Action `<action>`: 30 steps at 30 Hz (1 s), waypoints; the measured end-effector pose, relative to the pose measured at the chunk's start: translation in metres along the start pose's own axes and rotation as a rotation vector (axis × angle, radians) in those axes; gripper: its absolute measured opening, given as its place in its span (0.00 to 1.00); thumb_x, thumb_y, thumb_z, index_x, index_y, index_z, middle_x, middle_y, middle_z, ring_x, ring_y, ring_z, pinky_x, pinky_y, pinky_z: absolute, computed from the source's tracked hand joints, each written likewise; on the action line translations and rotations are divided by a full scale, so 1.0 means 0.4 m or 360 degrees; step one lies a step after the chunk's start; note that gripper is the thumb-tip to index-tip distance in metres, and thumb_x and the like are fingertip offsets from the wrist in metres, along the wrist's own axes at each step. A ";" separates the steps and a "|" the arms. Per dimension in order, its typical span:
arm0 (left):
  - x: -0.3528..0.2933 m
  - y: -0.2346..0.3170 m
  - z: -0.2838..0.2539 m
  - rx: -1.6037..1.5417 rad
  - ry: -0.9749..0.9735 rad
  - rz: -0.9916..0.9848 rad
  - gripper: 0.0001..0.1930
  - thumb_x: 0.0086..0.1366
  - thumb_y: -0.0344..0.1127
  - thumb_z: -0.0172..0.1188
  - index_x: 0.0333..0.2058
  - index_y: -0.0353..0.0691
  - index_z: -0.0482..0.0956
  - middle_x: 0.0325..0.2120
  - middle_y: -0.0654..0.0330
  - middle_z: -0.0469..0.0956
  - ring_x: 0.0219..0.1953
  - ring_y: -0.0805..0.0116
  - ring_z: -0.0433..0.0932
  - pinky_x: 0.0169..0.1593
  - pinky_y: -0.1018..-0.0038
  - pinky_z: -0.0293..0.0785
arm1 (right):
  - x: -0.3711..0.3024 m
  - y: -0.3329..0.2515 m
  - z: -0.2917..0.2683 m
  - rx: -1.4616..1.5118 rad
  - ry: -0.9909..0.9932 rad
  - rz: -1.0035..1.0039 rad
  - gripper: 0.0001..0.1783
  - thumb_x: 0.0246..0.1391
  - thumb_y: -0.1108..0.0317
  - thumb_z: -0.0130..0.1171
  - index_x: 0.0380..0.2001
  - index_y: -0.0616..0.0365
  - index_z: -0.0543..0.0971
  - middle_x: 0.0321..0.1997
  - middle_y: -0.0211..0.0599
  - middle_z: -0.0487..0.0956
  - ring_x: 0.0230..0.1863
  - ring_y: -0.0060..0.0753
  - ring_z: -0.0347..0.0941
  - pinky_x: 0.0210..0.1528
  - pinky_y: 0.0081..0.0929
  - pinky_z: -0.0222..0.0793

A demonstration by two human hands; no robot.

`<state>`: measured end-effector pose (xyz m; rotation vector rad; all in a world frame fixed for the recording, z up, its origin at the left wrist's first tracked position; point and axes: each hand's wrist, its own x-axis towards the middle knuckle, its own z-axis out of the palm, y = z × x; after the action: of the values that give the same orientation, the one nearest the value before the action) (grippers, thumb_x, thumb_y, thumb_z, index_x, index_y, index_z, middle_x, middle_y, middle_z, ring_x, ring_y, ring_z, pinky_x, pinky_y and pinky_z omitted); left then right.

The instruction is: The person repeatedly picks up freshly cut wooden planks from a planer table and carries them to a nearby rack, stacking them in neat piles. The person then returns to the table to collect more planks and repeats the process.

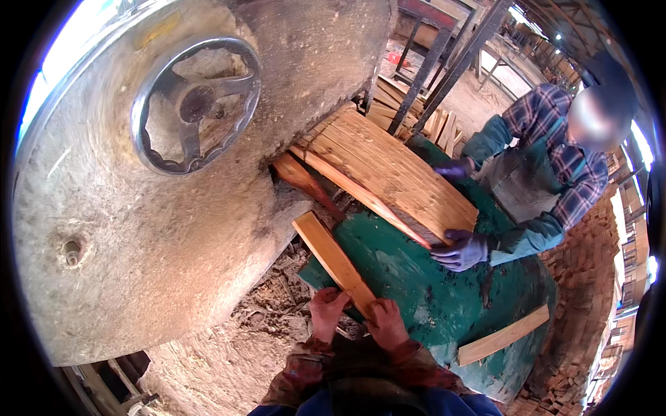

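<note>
Along the eight o'clock side of the green tabletop point(423, 298), left hand point(328, 313) and right hand point(388, 324) pinch a narrow plank point(333, 258) near its end, its length pointing toward eleven.

Roof beams point(574, 22) crossed upper right; small lamp point(558, 37) glowed there. White light point(76, 41) flared at upper left. Dark metal frame point(429, 82) stood at top, right of centre; pale floor point(479, 97) showed beyond. Wood blocks point(576, 326) lay heaped, lower right.

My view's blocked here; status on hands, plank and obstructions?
Left hand, right hand: both holding the plank, near end. Plank angled over green table. Wide wooden piece close right, co-worker holding it.
</note>
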<state>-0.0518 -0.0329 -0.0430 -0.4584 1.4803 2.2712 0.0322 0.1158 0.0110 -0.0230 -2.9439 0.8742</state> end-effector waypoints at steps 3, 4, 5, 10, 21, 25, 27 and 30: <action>0.011 0.012 0.012 0.0112 0.0096 -0.0059 0.18 0.56 0.29 0.70 0.38 0.24 0.73 0.29 0.53 0.82 0.28 0.69 0.81 0.30 0.75 0.82 | 0.057 0.030 -0.030 0.0065 -0.0269 0.0026 0.20 0.45 0.67 0.64 0.43 0.59 0.73 0.43 0.49 0.72 0.44 0.58 0.70 0.44 0.46 0.69; 0.012 0.018 0.018 0.0139 0.0120 -0.0096 0.18 0.55 0.30 0.70 0.37 0.24 0.73 0.28 0.52 0.82 0.27 0.70 0.81 0.29 0.75 0.81 | 0.085 0.036 -0.040 0.0081 -0.0380 0.0074 0.19 0.48 0.65 0.63 0.43 0.58 0.73 0.43 0.48 0.73 0.42 0.57 0.72 0.41 0.46 0.70; 0.013 0.022 0.018 0.0162 0.0121 -0.0077 0.18 0.55 0.30 0.71 0.37 0.25 0.73 0.28 0.53 0.82 0.27 0.70 0.81 0.28 0.75 0.81 | 0.131 0.020 -0.050 0.0080 -0.0330 0.0029 0.18 0.49 0.64 0.62 0.43 0.58 0.73 0.42 0.48 0.73 0.41 0.57 0.72 0.40 0.46 0.70; 0.020 0.021 0.015 0.0321 0.0106 -0.0028 0.17 0.54 0.32 0.71 0.35 0.27 0.74 0.26 0.54 0.82 0.26 0.73 0.81 0.26 0.77 0.80 | 0.427 -0.070 -0.004 0.0063 -0.0033 -0.0283 0.18 0.50 0.65 0.63 0.44 0.58 0.76 0.41 0.47 0.75 0.42 0.54 0.73 0.40 0.43 0.71; 0.021 -0.015 0.017 0.0113 0.0156 -0.0017 0.15 0.54 0.32 0.70 0.33 0.27 0.74 0.24 0.54 0.82 0.25 0.73 0.82 0.26 0.77 0.78 | 0.876 -0.119 0.158 -0.0618 -0.0018 -0.0343 0.39 0.45 0.65 0.67 0.61 0.53 0.65 0.64 0.42 0.63 0.62 0.55 0.60 0.62 0.44 0.61; 0.020 0.002 0.022 0.0253 0.0153 -0.0024 0.15 0.54 0.30 0.70 0.32 0.28 0.73 0.25 0.54 0.82 0.25 0.72 0.82 0.26 0.77 0.79 | 0.916 -0.062 0.171 -0.0570 -0.0045 -0.0354 0.31 0.48 0.67 0.62 0.58 0.53 0.70 0.57 0.46 0.72 0.58 0.50 0.68 0.58 0.42 0.66; 0.022 -0.012 0.023 0.0248 0.0171 -0.0010 0.16 0.54 0.32 0.70 0.33 0.27 0.74 0.24 0.54 0.82 0.24 0.73 0.81 0.26 0.77 0.77 | 0.905 -0.021 0.163 -0.0287 0.0024 -0.0334 0.27 0.46 0.72 0.57 0.54 0.55 0.73 0.51 0.49 0.75 0.51 0.54 0.72 0.50 0.40 0.70; 0.020 0.002 0.026 0.0169 0.0145 -0.0045 0.15 0.54 0.29 0.71 0.33 0.29 0.73 0.26 0.54 0.82 0.26 0.72 0.82 0.26 0.76 0.80 | 0.816 0.015 0.122 0.0160 0.0168 -0.0292 0.23 0.46 0.76 0.53 0.50 0.59 0.74 0.42 0.53 0.78 0.44 0.55 0.76 0.44 0.38 0.73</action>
<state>-0.0598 -0.0223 -0.0421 -0.5542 1.6192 2.1636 -0.2968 0.1056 -0.0123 0.1966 -2.7480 0.9600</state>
